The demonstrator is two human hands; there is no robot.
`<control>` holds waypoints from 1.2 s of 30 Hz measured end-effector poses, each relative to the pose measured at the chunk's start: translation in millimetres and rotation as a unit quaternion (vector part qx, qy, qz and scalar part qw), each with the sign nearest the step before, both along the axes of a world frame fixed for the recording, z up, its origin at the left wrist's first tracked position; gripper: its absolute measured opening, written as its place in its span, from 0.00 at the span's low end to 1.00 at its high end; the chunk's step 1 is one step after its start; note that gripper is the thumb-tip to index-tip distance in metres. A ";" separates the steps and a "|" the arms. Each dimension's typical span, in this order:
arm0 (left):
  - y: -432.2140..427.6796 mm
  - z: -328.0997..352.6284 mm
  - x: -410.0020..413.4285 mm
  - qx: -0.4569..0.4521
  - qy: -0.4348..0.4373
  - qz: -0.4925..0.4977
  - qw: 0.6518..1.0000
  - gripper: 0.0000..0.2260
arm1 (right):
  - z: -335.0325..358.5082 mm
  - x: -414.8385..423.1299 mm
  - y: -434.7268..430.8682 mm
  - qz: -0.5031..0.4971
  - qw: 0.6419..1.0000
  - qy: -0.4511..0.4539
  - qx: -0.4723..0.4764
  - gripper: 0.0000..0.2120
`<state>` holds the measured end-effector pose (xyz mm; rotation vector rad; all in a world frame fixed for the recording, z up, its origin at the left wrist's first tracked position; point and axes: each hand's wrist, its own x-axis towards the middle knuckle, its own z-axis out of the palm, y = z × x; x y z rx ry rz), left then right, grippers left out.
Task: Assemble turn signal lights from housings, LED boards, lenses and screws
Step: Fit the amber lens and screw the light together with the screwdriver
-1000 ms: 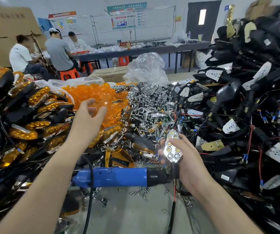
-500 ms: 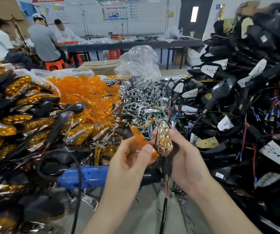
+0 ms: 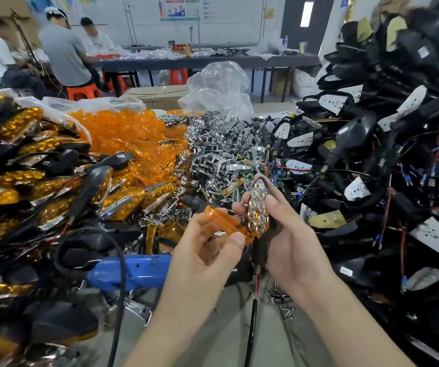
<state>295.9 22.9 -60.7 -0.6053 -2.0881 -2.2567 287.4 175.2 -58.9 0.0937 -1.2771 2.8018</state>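
Note:
My right hand (image 3: 290, 239) grips a black housing with a chrome reflector (image 3: 258, 207) facing me, its black and red wires hanging down. My left hand (image 3: 207, 245) pinches an orange lens (image 3: 226, 223) between thumb and fingers, its right end touching the reflector's lower left edge. Loose orange lenses (image 3: 125, 131) are heaped at the back left, chrome reflectors (image 3: 218, 147) in the middle, black housings with white LED boards (image 3: 372, 154) on the right. Small screws (image 3: 283, 304) lie on the grey table below my right wrist.
A blue electric screwdriver (image 3: 133, 271) lies across the table under my left hand, its black cord looping left. Finished amber lights (image 3: 41, 186) pile up on the left. A clear plastic bag (image 3: 218, 88) stands behind the parts. Three people sit at a far table (image 3: 186, 62).
My left hand went from reaching over the orange pile to holding a lens beside the housing. The lens has tipped flatter against the reflector. My right hand has kept hold of the housing.

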 end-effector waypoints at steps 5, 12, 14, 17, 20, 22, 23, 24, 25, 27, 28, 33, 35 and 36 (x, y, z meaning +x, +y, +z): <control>1.3 -0.1 0.8 -0.014 0.001 0.001 1.000 0.09 | 2.5 2.8 0.4 0.003 1.000 0.013 0.022 0.24; 2.6 0.7 1.1 -0.014 -0.016 0.014 1.000 0.13 | 4.7 6.4 -0.7 0.000 0.996 0.032 0.079 0.32; 3.4 1.6 1.4 -0.019 -0.016 0.016 1.000 0.14 | 4.8 7.1 -1.2 -0.001 0.996 0.033 0.088 0.32; 4.7 3.8 1.7 -0.022 -0.012 0.020 0.999 0.11 | 6.2 8.4 -2.1 -0.006 0.993 0.034 0.110 0.29; 4.9 4.8 0.3 -0.017 -0.022 0.012 1.000 0.12 | 6.0 9.0 -3.2 -0.012 0.991 0.031 0.133 0.24; 4.1 6.3 -0.3 -0.021 -0.021 0.010 1.000 0.14 | 4.8 9.3 -4.0 -0.013 0.988 0.035 0.150 0.23; 3.9 6.7 -0.2 -0.024 -0.018 0.009 1.000 0.15 | 4.3 9.4 -4.8 -0.011 0.986 0.040 0.160 0.22; 3.7 6.7 0.0 -0.026 -0.015 0.008 1.000 0.16 | 4.0 9.7 -6.0 -0.008 0.985 0.042 0.167 0.21; 3.5 6.7 0.4 -0.028 -0.012 0.007 1.000 0.16 | 3.7 10.0 -6.9 -0.006 0.984 0.044 0.172 0.22; 3.2 6.5 0.7 -0.029 -0.011 0.004 1.000 0.15 | 3.6 10.2 -8.0 -0.009 0.984 0.047 0.172 0.22; 3.1 6.4 0.8 -0.029 -0.012 0.002 1.000 0.15 | 4.0 10.6 -8.4 -0.011 0.984 0.049 0.171 0.22; 1.4 6.7 1.0 -0.036 -0.013 -0.006 0.999 0.17 | 4.6 12.2 -9.5 -0.011 0.983 0.061 0.176 0.21; 1.8 7.0 1.4 -0.042 -0.012 -0.006 0.999 0.17 | 3.5 12.2 -9.0 -0.011 0.981 0.064 0.183 0.21; 2.0 7.1 1.4 -0.045 -0.012 -0.006 0.999 0.16 | 3.2 12.1 -8.9 -0.011 0.980 0.067 0.186 0.22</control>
